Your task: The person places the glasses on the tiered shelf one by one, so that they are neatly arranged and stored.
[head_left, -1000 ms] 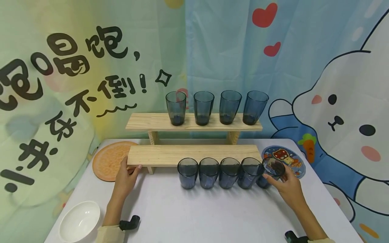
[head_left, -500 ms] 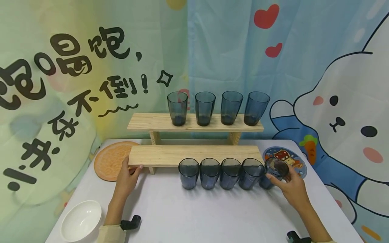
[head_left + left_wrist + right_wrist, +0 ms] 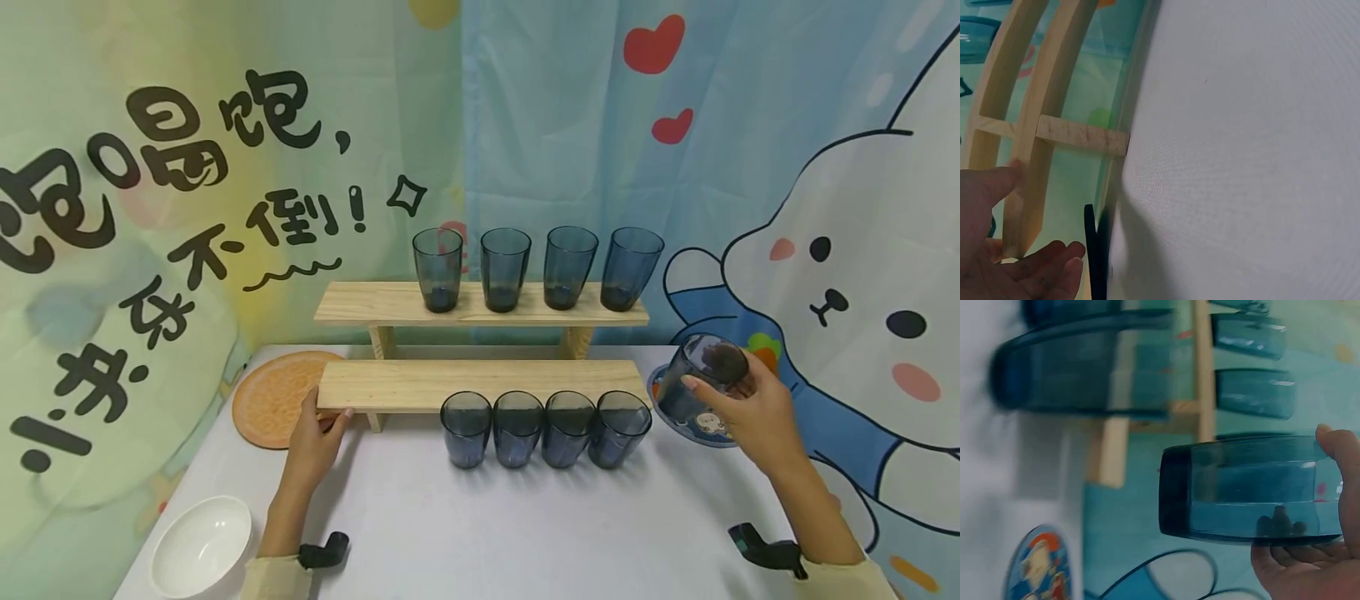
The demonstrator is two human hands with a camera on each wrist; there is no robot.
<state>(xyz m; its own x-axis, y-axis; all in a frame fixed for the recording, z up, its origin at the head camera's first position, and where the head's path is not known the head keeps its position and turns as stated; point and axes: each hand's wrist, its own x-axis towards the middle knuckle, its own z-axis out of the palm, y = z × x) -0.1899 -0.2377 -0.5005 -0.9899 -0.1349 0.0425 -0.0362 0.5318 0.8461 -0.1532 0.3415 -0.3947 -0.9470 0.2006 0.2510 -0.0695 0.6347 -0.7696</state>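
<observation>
My right hand grips a dark blue-grey drinking glass near its rim, thumb on one side and fingers on the other. In the right wrist view this glass hangs in the air, apart from the table. At the left end of the two-tier wooden stand, my left hand holds the lower board, with the thumb on its front edge. Several matching glasses stand in a row on the table before the lower tier. Several more glasses stand upright on the upper tier.
An orange round mat lies at the table's left, and a white bowl stands at the front left. Below the raised glass, a blue cartoon mat lies at the back right. A printed curtain hangs behind.
The right hand has lifted the rightmost glass of the front row off the table, upward and to the right. My left hand stays at the stand's left end.
</observation>
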